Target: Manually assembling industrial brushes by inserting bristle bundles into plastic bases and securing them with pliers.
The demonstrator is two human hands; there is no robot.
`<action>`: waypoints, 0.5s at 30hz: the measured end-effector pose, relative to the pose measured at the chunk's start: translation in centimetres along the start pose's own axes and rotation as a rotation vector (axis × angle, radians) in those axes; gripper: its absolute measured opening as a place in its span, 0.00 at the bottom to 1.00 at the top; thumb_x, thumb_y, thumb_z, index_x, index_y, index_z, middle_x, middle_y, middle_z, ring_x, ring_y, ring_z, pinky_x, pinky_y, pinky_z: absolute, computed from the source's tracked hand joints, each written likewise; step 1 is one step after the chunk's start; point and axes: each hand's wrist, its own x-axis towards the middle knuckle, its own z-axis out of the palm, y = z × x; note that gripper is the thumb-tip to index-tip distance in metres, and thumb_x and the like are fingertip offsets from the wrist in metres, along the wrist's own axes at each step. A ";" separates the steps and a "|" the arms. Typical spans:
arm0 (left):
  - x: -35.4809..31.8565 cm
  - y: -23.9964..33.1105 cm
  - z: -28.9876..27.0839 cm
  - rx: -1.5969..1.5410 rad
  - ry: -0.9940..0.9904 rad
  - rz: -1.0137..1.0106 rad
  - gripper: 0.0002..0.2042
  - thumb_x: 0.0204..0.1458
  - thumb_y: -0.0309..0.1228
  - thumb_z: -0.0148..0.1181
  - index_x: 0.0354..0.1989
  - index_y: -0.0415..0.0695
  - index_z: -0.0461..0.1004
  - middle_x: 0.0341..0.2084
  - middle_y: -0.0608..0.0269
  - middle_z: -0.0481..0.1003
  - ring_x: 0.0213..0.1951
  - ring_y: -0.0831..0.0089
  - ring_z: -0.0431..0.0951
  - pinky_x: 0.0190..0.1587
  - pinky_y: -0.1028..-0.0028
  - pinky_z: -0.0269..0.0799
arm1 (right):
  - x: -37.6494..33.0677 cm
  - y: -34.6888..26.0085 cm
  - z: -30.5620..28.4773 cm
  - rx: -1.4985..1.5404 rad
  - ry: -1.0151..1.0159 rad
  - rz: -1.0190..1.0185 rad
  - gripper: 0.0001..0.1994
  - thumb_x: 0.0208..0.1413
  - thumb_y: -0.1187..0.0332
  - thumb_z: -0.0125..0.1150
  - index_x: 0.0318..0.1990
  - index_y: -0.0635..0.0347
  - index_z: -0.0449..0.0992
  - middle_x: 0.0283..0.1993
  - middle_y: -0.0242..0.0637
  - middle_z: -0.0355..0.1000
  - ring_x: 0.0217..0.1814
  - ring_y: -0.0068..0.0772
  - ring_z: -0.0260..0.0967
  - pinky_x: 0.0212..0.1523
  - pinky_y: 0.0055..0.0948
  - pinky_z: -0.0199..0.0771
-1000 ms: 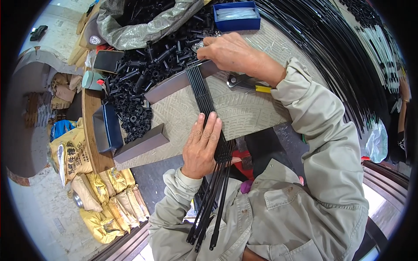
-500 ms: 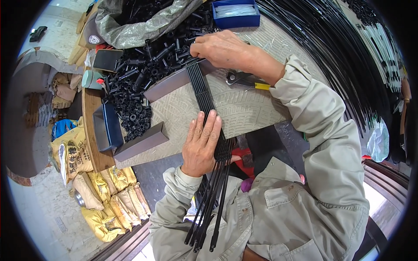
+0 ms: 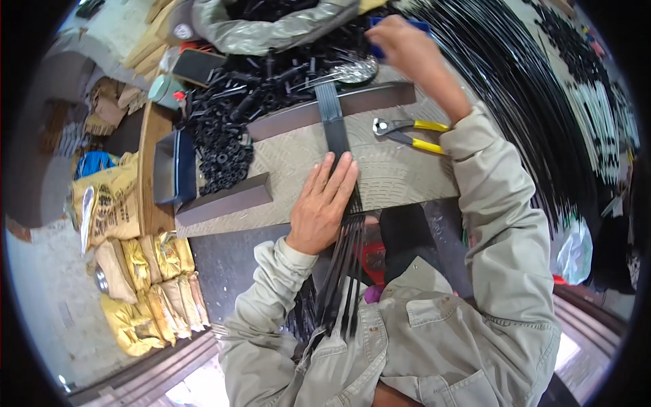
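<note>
My left hand (image 3: 322,203) lies flat, fingers stretched out, over a row of thin black rods (image 3: 335,136) side by side on the patterned mat (image 3: 400,173). The rods' far ends cross a dark metal bar (image 3: 386,98); their near ends, with thicker tips, hang over the table edge toward my lap. At the far right, my right hand (image 3: 410,49) is curled at a small blue box (image 3: 420,26). Its fingertips are partly hidden, and what they pinch cannot be made out. End-cutting pliers (image 3: 428,126) with yellow handles rest on the mat.
Black plastic parts (image 3: 224,98) are heaped behind and left of the mat, below a grey sack (image 3: 237,37). A second metal bar (image 3: 230,199) and a dark blue bin (image 3: 178,197) stand at left. Long black rods (image 3: 515,88) lie in a big bundle at right.
My right hand has left the far ends of the rods and moved right and away to the blue box. My left hand still presses on the rods. The view has shifted slightly.
</note>
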 end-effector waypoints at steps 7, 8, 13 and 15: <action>0.3 -0.8 0.2 0.015 0.042 0.058 0.39 0.40 0.53 0.56 0.58 0.40 0.57 0.59 0.56 0.56 0.60 0.54 0.54 0.58 0.62 0.55 | 4.5 5.3 -1.4 -0.293 -0.458 0.105 0.08 0.45 0.67 0.49 0.30 0.54 0.76 0.31 0.42 0.74 0.34 0.46 0.72 0.33 0.42 0.71; 0.3 -0.7 -0.1 0.021 0.049 0.067 0.39 0.40 0.52 0.56 0.58 0.40 0.57 0.59 0.56 0.55 0.60 0.54 0.54 0.58 0.63 0.56 | 5.1 5.4 -1.7 -0.325 -0.462 0.069 0.08 0.45 0.67 0.49 0.30 0.55 0.75 0.31 0.42 0.74 0.32 0.46 0.73 0.32 0.42 0.71; -0.5 -1.1 0.9 0.056 0.071 0.084 0.37 0.38 0.47 0.58 0.57 0.39 0.57 0.59 0.55 0.56 0.60 0.55 0.55 0.58 0.64 0.56 | 4.8 5.9 -1.2 -0.402 -0.380 0.032 0.02 0.43 0.68 0.54 0.26 0.52 0.73 0.27 0.38 0.70 0.32 0.42 0.70 0.29 0.40 0.71; -0.8 -1.1 1.5 0.082 0.076 0.097 0.34 0.40 0.39 0.57 0.58 0.39 0.56 0.59 0.55 0.56 0.60 0.56 0.54 0.58 0.63 0.56 | 4.0 5.7 -0.9 -0.494 -0.471 0.091 0.05 0.43 0.67 0.53 0.25 0.54 0.74 0.30 0.41 0.73 0.33 0.43 0.72 0.31 0.41 0.72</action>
